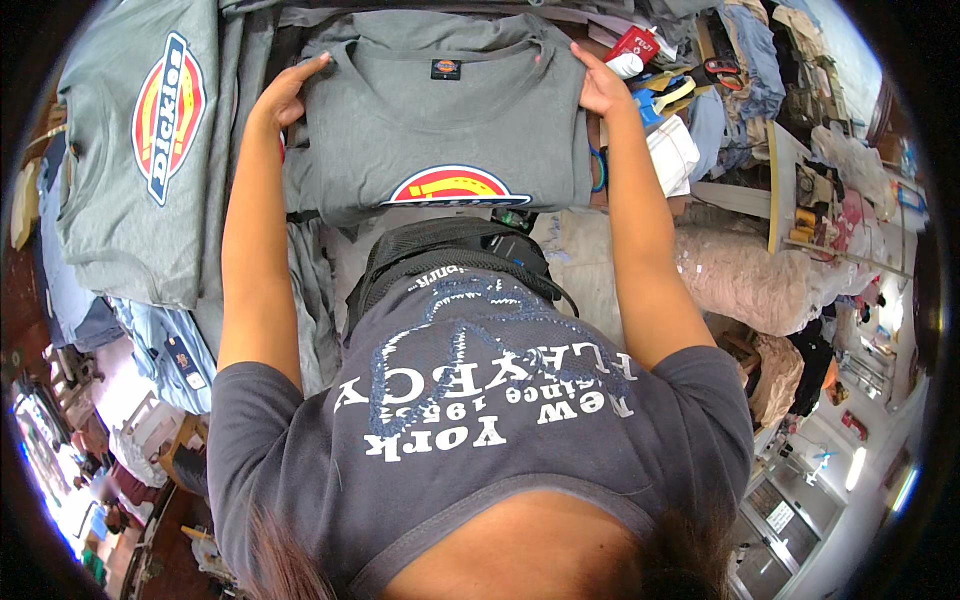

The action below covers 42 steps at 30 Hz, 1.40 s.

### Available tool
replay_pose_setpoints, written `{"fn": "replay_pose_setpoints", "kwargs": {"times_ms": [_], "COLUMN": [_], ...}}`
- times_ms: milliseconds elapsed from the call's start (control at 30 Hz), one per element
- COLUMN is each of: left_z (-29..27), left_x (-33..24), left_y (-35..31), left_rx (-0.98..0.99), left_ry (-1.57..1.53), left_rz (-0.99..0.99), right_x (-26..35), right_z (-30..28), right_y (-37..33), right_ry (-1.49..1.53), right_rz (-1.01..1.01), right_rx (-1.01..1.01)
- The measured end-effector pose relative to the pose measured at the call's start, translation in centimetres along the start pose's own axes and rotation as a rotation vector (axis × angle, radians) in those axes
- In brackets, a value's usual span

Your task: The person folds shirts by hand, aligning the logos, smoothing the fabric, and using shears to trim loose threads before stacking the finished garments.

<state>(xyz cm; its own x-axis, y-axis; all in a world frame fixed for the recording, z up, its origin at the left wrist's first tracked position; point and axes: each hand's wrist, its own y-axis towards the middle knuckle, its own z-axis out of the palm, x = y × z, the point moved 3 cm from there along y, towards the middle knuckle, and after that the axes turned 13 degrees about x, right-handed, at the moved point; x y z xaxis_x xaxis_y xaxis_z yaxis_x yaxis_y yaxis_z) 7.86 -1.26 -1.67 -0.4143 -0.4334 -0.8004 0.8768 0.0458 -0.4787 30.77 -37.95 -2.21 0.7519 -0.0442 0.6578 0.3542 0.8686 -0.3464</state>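
1. I'm looking down at the folded grey T-shirt, the biggest thing in hand and my landmark. It lies flat on a pile of grey cloth, collar at the far side, and its round red-and-yellow emblem sits at the near fold, half tucked under.
2. A second grey shirt with the same kind of emblem lies to the left of the folded one, spread out.
3. A black waist bag sits just on the near side of the folded shirt, against my body.
4. My left hand is at the folded shirt's far left corner, fingers laid flat over the shoulder edge, pressing rather than pinching as far as I can judge.
5. My right hand mirrors it on the far right corner, fingers curled over the edge, gripping the cloth.
6. The shirt's long axis runs left to right between my hands; both sit equally close.
7. Hidden: both thumbs, the emblem's lower half, and whatever lies beneath. The clutter to the right of the shirt is too jumbled to sort.
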Motion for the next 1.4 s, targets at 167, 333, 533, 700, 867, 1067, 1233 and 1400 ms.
{"fn": "replay_pose_setpoints", "kwargs": {"times_ms": [167, 333, 533, 700, 867, 1067, 1233, 1400], "left_z": [-0.5, 0.8, 3.9, 1.5, 0.8, -1.7, 0.3, 1.8], "left_x": [-1.0, -3.6, -4.3, -6.6, -6.5, -3.7, -3.6, -3.6], "left_y": [-3.8, -3.8, 0.9, 3.0, 4.3, 5.4, 4.6, 1.3], "left_rx": [-0.188, -0.378, 0.037, 0.264, 0.163, -0.075, -0.23, -0.464], "left_ry": [0.492, 1.269, 1.747, 1.584, 0.97, 1.185, 1.274, 1.354], "left_rz": [-0.306, 0.252, 0.484, 0.384, 0.326, 0.46, 0.495, 0.638], "right_x": [2.1, 2.5, 2.5, 3.8, 3.9, 2.5, 2.4, 2.1], "right_z": [2.4, 4.2, 4.3, 4.1, 2.4, 2.3, 2.9, 4.3], "right_y": [-4.0, -2.8, 1.0, 3.4, 4.6, 5.3, 4.8, 2.7], "right_ry": [-0.81, -1.489, -1.831, -1.694, -1.721, -1.662, -1.689, -1.812], "right_rz": [0.505, -0.303, -0.293, -0.18, -0.127, -0.053, -0.118, -0.562], "right_rx": [-0.504, -0.402, -0.239, -0.233, -0.316, -0.432, -0.515, -0.466]}}
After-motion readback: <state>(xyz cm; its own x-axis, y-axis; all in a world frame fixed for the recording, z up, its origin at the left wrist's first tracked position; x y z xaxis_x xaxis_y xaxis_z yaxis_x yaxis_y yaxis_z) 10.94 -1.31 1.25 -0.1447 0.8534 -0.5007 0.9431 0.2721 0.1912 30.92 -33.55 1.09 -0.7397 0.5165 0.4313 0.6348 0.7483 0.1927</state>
